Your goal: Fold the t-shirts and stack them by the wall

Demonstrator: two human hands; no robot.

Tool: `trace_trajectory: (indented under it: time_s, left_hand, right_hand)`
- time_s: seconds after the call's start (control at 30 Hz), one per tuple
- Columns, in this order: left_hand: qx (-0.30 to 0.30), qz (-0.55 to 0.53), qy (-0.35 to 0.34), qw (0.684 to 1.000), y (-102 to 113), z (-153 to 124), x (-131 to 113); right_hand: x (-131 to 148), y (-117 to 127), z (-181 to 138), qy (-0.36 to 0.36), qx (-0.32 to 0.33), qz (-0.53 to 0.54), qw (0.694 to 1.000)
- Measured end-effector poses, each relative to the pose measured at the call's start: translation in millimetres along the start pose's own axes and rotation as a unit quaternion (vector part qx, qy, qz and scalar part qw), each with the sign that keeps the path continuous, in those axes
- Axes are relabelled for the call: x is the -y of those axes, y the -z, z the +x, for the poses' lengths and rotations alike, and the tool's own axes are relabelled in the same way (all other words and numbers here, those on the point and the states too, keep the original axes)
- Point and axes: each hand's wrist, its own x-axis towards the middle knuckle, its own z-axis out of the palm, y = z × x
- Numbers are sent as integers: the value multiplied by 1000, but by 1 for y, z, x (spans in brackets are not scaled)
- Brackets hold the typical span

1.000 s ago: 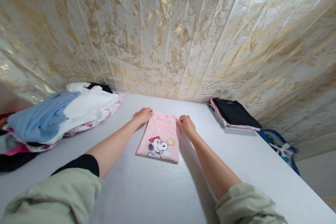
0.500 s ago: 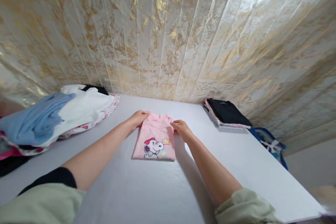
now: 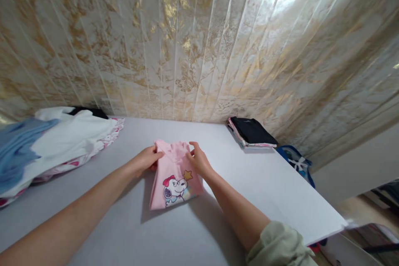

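Observation:
A folded pink shirt [image 3: 176, 166] with a cartoon dog and a star on its front is held between my two hands, tilted and partly raised off the white table [image 3: 131, 224]. My left hand [image 3: 149, 160] grips its left edge near the collar, thumb on the front and the other fingers behind. At the upper right edge, my right hand [image 3: 199, 160] pinches the cloth the same way, its fingertips partly hidden by the shirt.
A loose heap of clothes [image 3: 71, 137], white, blue and patterned, lies at the left. Toward the back right sits a folded stack with a black garment [image 3: 253, 130] on top. A blue-edged bag [image 3: 297, 162] is beyond the table's right edge. A gold-patterned curtain [image 3: 174, 50] hangs behind.
The pink shirt has gone from lying flat to being lifted and tilted in both hands. My left hand has shifted down its side. The view has turned to the right.

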Motion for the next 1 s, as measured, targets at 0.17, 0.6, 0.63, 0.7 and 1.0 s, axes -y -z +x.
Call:
trace_trajectory:
  time_s: [0.17,0.6,0.63,0.7,1.0]
  left_hand:
    - [21,-55,-26,998,-23,-11,-16]
    - [73,-41,-101,991,-58,-8,-31]
    - [53,-20,-117,992,-56,-1,-28]
    - [2,33,-143,989,-49,16,-20]
    - [-138,281,-205,927,-18,63,22]
  right_hand:
    - [23,2,-19,106,26,-56,992]
    - [22,49,-29,93,-6,-79,993]
    - [16,64,-26,88,-16,-84,992]
    - [3,100,-18,81,-40,-114,989]
    - [-54,290,44,-56,-156,-396,903]
